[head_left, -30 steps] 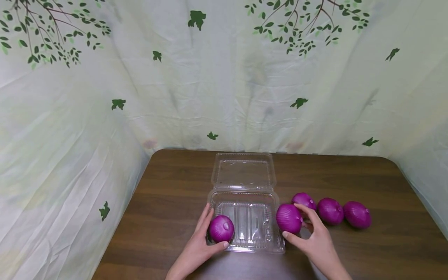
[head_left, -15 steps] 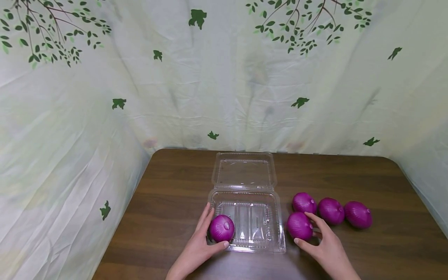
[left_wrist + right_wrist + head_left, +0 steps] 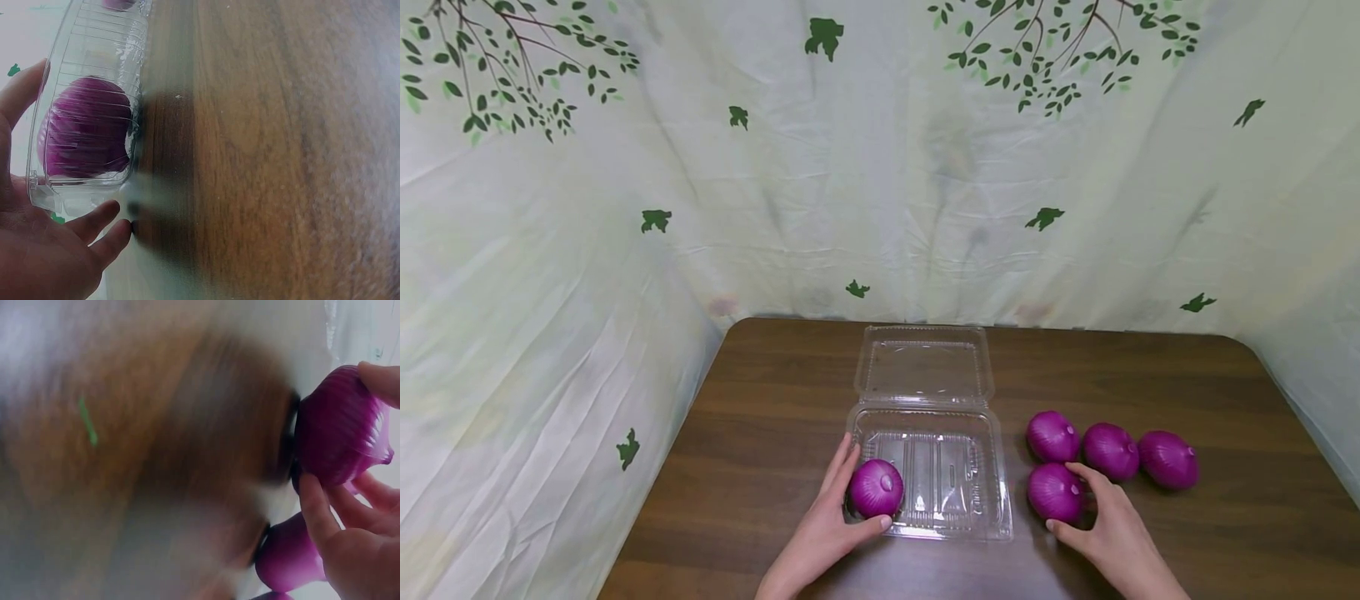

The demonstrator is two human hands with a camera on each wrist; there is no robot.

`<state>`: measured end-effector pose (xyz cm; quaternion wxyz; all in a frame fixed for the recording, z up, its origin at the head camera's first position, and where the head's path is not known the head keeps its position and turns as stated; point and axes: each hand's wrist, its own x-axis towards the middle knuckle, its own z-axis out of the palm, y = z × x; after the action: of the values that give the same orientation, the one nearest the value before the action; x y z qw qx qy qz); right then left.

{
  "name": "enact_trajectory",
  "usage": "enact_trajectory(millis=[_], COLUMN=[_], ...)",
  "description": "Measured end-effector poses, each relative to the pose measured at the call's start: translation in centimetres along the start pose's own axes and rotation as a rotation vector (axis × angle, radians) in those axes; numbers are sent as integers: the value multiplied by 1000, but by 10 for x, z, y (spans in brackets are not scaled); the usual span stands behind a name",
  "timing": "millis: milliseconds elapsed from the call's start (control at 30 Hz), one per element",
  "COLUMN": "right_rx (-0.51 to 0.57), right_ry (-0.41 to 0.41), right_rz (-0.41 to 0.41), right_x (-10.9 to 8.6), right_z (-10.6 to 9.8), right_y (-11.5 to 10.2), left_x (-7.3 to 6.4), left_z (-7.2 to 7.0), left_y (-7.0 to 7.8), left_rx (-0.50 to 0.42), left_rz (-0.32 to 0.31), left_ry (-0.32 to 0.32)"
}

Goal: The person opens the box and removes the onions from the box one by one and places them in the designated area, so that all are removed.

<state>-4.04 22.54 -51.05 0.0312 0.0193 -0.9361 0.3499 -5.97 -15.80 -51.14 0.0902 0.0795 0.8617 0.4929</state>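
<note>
A purple-red onion (image 3: pixel 876 488) sits in the near left corner of a clear plastic clamshell container (image 3: pixel 955 532). My left hand (image 3: pixel 827 521) rests around that corner, thumb at the front rim and fingers extended along the left side. Ring and little fingers show straight beside the container in the left wrist view; the others are partly hidden. Right of the container, my right hand (image 3: pixel 1107 527) holds another onion (image 3: pixel 1055 493) between thumb and fingers, low over the table. The right wrist view shows the fingers (image 3: pixel 317 509) against this onion's (image 3: pixel 340 428) side, its pointed end toward the palm.
Three more onions lie in a row behind the right hand: a left one (image 3: pixel 1052 436), a middle one (image 3: pixel 1110 451) and a right one (image 3: pixel 1168 460). The container's lid (image 3: pixel 923 371) lies folded back on the wooden table (image 3: pixel 775 400). A leaf-patterned curtain (image 3: pixel 910 183) hangs behind.
My right hand has carried its onion from the container's right edge rightward and toward me, down in front of the row's left onion. The left hand stays where it was.
</note>
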Motion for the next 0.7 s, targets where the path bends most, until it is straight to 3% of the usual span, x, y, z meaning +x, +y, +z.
enact_trajectory(millis=[700], right_rx=[-19], right_ry=[-35], right_rz=[-9], right_x=[-4], right_z=[-8], right_y=[8], left_x=[1], left_z=[0], left_y=[-1], left_rx=[-3], left_rz=[0], left_ry=[-9])
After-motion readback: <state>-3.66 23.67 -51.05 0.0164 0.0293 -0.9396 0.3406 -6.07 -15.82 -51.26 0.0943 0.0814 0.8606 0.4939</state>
